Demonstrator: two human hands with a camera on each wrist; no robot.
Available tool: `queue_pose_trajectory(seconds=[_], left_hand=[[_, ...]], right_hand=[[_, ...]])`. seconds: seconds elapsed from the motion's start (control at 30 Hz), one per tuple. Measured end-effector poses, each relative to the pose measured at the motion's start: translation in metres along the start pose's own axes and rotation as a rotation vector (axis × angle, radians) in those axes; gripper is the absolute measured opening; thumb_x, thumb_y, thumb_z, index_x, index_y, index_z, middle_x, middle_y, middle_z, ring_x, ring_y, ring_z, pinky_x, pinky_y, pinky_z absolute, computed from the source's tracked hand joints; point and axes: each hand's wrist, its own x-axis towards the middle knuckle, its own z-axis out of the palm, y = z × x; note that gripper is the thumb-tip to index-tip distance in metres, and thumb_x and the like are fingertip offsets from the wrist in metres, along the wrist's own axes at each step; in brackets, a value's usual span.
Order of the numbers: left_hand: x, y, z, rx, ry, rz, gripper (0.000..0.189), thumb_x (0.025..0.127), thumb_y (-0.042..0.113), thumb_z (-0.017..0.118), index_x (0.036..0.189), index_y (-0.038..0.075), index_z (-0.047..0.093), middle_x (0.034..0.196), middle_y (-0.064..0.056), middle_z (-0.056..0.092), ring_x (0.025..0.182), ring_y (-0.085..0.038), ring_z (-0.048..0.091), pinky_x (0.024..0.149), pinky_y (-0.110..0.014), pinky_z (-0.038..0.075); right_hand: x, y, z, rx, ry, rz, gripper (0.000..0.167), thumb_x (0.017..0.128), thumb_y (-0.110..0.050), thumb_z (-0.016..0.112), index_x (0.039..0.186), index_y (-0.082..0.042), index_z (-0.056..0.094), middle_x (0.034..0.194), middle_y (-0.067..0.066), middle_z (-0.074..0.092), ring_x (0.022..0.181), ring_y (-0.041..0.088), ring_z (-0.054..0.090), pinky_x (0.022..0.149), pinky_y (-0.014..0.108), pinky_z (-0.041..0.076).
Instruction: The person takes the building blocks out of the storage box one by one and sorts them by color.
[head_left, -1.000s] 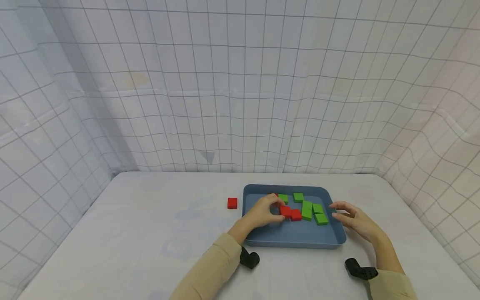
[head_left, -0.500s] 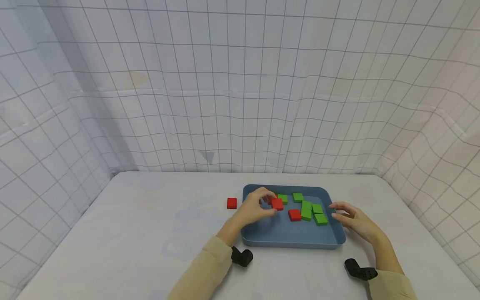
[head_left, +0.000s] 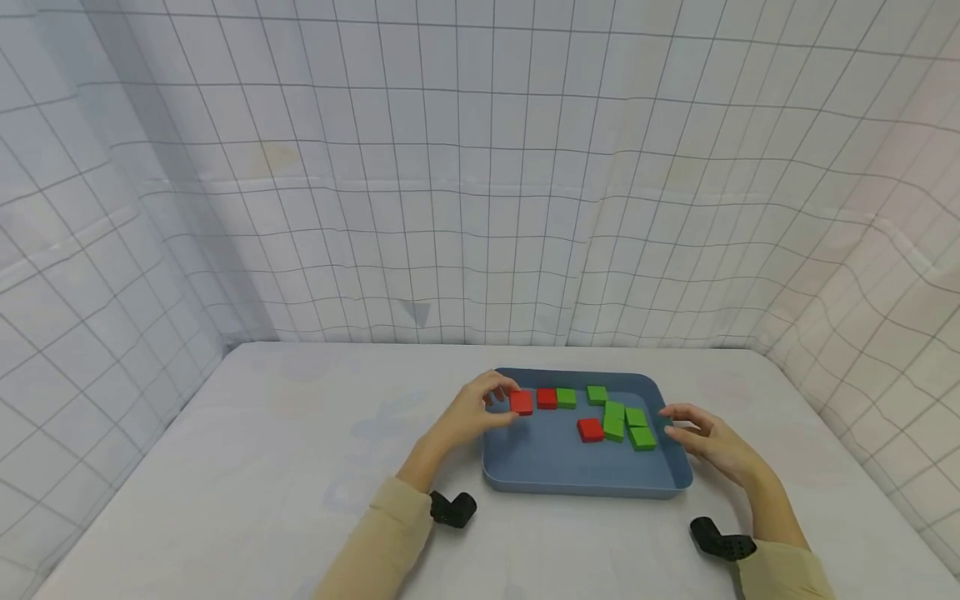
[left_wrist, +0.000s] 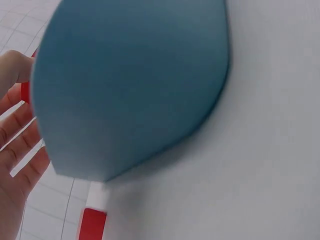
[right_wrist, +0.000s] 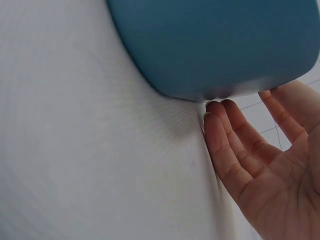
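Observation:
My left hand (head_left: pixel 472 410) pinches a red square block (head_left: pixel 521 403) between thumb and fingers, over the left end of the blue tray (head_left: pixel 562 483). In the left wrist view the tray's wall (left_wrist: pixel 130 90) hides most of that block. Inside the tray lie two more red blocks, one at the back (head_left: pixel 547 398) beside a green block (head_left: pixel 566 398) and another red block (head_left: pixel 590 430) near the middle. Several green blocks (head_left: pixel 613 420) sit toward its right. My right hand (head_left: pixel 712 437) rests at the tray's right rim, fingers relaxed, fingertips right at the wall (right_wrist: pixel 215 50).
A red block (left_wrist: pixel 92 224) lies on the white table outside the tray's left end; in the head view my left hand hides it. White gridded curtains (head_left: pixel 480 208) stand behind the table and along both sides.
My left hand has lifted the red block from beside the middle one and carried it left across the tray. The right hand has stayed at the right rim.

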Motion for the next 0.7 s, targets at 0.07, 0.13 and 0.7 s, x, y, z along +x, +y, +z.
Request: queue_pose_trajectory(seconds=[0.07,0.13,0.7], left_hand=[[-0.002,-0.003,-0.005,0.004,0.005,-0.003,0.030,0.077,0.009,0.071,0.105,0.008,0.061,0.097,-0.002,0.056,0.085,-0.019,0.051,0.074,-0.038,0.045],[-0.005,-0.006,-0.011,-0.015,0.012,-0.012,0.030,0.077,0.008,0.072,0.105,0.007,0.062,0.098,-0.004,0.056,0.086,-0.022,0.052,0.073,-0.041,0.045],[-0.031,-0.034,-0.056,0.043,0.079,-0.085,0.030,0.076,0.008,0.073,0.104,0.006,0.064,0.099,-0.006,0.059,0.085,-0.025,0.053,0.073,-0.034,0.046]], right_hand=[[0.000,0.000,0.000,0.000,0.001,0.003,0.046,0.093,-0.022,0.052,0.131,0.000,0.039,0.133,0.025,0.036,0.121,0.047,0.036,0.093,0.059,0.034],[0.000,0.000,0.000,0.002,0.002,0.006,0.046,0.094,-0.022,0.052,0.132,0.000,0.039,0.133,0.025,0.035,0.121,0.047,0.036,0.093,0.058,0.034],[0.002,0.003,0.000,-0.008,0.006,0.022,0.048,0.093,-0.026,0.054,0.131,-0.002,0.040,0.134,0.023,0.036,0.122,0.046,0.036,0.094,0.057,0.035]])
